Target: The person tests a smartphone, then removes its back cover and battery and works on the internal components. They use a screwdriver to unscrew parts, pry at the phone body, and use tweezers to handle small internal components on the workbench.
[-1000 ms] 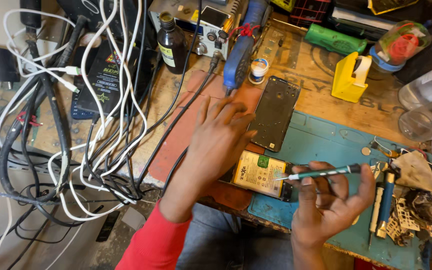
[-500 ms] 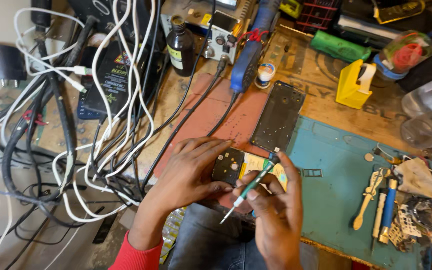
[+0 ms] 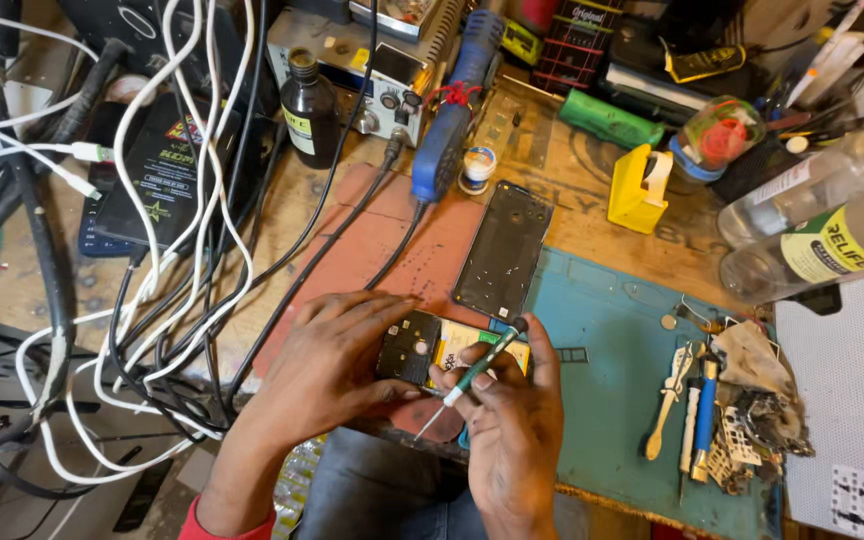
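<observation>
- Head view: fingers (image 3: 464,372) of the right hand (image 3: 507,420) pinch a green-handled screwdriver (image 3: 472,372), its tip slanting down-left.
- The left hand (image 3: 327,360) curls its fingers around the dark end of an opened phone (image 3: 432,350), steadying it.
- The phone lies at the teal mat's (image 3: 622,380) left edge, on the counter (image 3: 592,190).
- Just beyond the phone, a black back cover (image 3: 504,250) rests flat.

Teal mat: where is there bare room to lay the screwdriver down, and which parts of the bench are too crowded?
The teal mat is bare between the right hand and the hand tools lying at its right side. The reddish mat is bare left of the phone back cover, apart from one black cable crossing it. The cable tangle at left and the bottles at right are crowded.
</observation>
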